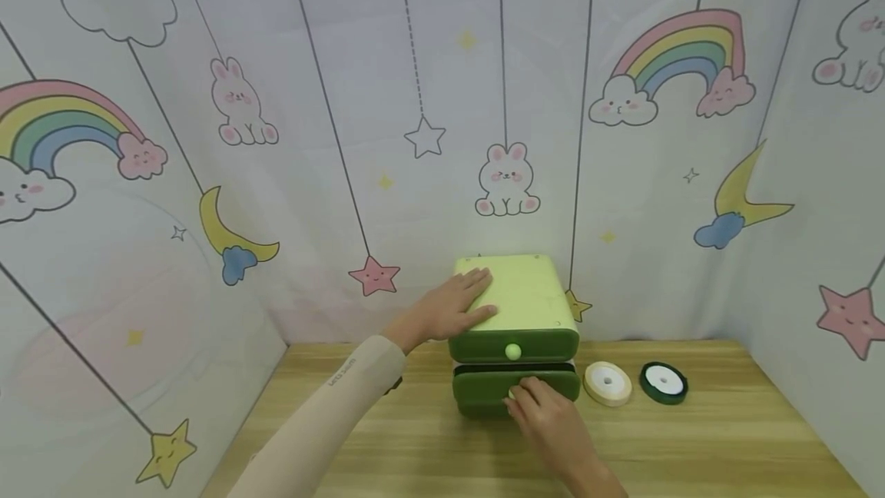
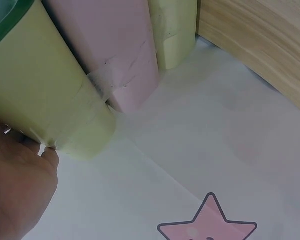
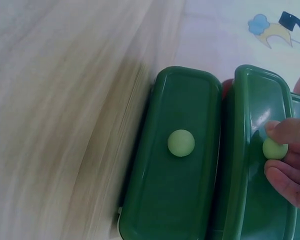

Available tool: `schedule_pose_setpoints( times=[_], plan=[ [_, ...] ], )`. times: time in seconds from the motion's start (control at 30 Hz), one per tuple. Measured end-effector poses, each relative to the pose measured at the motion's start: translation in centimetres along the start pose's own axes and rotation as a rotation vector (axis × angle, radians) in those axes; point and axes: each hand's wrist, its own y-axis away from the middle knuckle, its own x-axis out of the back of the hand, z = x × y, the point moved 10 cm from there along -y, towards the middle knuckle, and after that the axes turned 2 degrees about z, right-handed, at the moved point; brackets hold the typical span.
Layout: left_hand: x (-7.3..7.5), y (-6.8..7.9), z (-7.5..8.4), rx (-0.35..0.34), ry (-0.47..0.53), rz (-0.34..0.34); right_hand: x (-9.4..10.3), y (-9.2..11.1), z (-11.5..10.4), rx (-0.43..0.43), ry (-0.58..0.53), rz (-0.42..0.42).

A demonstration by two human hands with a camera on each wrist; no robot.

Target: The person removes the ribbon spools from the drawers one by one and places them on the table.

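Note:
A small drawer cabinet (image 1: 522,290) with a light yellow-green top and dark green drawer fronts stands against the back wall. My left hand (image 1: 452,310) rests on its top near the left edge, fingers extended; the left wrist view shows that hand (image 2: 22,180) against the yellow-green casing (image 2: 50,85), with a pink tier (image 2: 112,45) beside it. My right hand (image 1: 546,417) pinches the round light green knob (image 3: 275,148) of the middle drawer (image 3: 257,200), which stands slightly pulled out. The bottom drawer (image 3: 165,190) sits further back, its knob (image 3: 181,143) untouched.
To the right of the cabinet, a cream ribbon roll (image 1: 608,383) and a dark green ribbon roll (image 1: 664,383) lie on the wood-grain table (image 1: 726,436). Fabric walls (image 1: 429,214) printed with rabbits, stars and rainbows enclose the back and sides.

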Motion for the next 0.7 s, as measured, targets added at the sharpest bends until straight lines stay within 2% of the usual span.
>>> schedule_pose_setpoints(
  times=[0.33, 0.7],
  plan=[
    [-0.1, 0.0, -0.1, 0.005, -0.006, 0.001, -1.0, -0.1, 0.8, -0.013, 0.007, -0.004],
    [-0.2, 0.0, -0.3, 0.003, -0.020, 0.000, -1.3, -0.6, 1.1, 0.005, 0.015, 0.049]
  ],
)
